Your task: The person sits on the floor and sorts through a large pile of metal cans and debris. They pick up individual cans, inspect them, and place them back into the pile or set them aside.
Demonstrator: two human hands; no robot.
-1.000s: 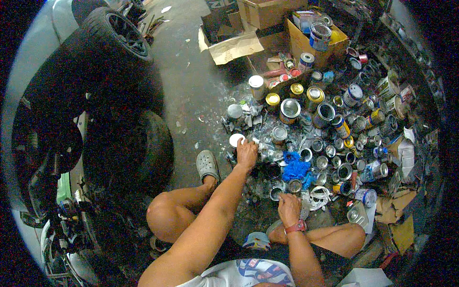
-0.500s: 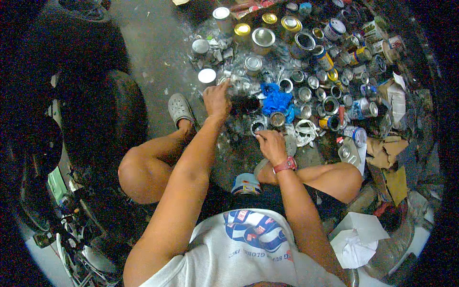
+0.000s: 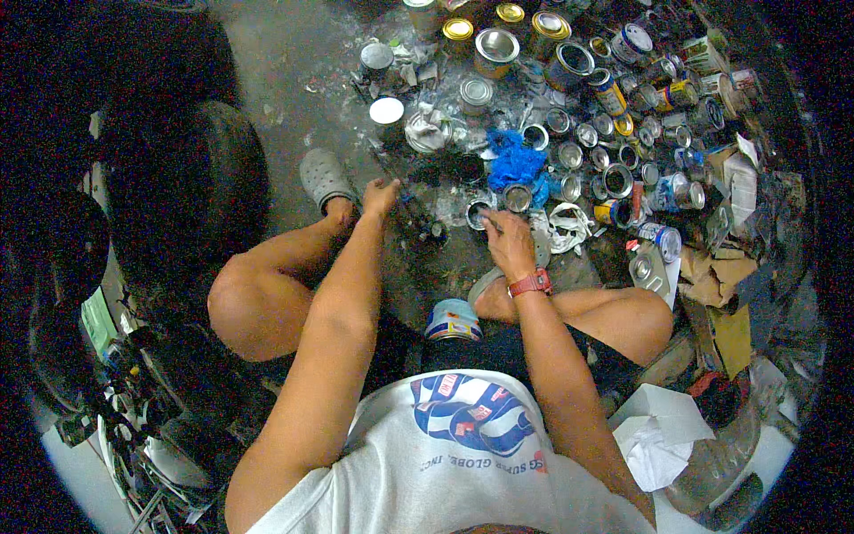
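Observation:
My right hand (image 3: 511, 242) has its fingers at the near rim of a small open can (image 3: 477, 214) with a dark inside, gripping its edge. My left hand (image 3: 381, 198) is drawn up in front of the left shoe, fingers closed. A thin dark shape shows just beyond those fingers; what it is I cannot make out. Farther off is a can with a whitish crumpled rag (image 3: 431, 126) on top. A white round lid (image 3: 387, 110) lies to its left. Crumpled blue plastic (image 3: 514, 162) sits beyond the small can, with an open tin (image 3: 516, 198) close by.
Many paint cans crowd the far right, among them a large open can (image 3: 573, 60) and a silver-lidded can (image 3: 476, 92). A blue-and-white can (image 3: 454, 319) stands between my legs. White crumpled plastic (image 3: 569, 224) lies right of my right hand. A large dark tyre (image 3: 233, 178) borders the left.
My left hand has moved back toward me from beside the whitish rag, which now shows more fully. My right hand stays at the small can's rim. The whole view has shifted slightly.

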